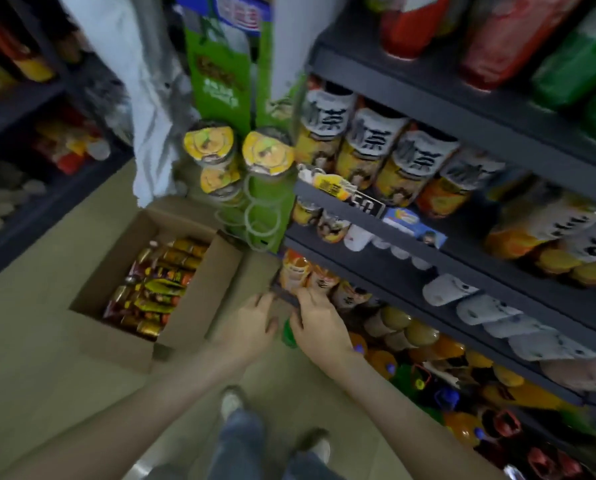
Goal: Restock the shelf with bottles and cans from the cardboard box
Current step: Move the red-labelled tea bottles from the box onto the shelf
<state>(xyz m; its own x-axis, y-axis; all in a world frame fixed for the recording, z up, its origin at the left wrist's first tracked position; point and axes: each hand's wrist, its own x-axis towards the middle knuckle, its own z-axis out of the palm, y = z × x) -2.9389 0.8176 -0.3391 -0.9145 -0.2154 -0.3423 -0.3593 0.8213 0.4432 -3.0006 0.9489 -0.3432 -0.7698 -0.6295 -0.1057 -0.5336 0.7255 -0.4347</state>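
Note:
An open cardboard box (116, 261) sits on the floor left of the dark shelf (369, 277), with several orange and yellow bottles (154, 289) lying in it. Both hands are at the left end of a low shelf level. My right hand (320, 323) is closed around a green bottle (287, 336), of which only a small part shows under the fingers. My left hand (255, 318) is beside it, fingers spread against the shelf's corner and holding nothing that I can see. Orange bottles (296, 271) stand on the shelf just above the hands.
A green display stand (255, 202) with yellow-lidded cups stands between box and shelf. Tea bottles (365, 147) fill the upper shelf and mixed bottles (428, 358) the lowest one. A second dark rack (29, 209) lines the left side. My feet (234, 403) are on the tan floor.

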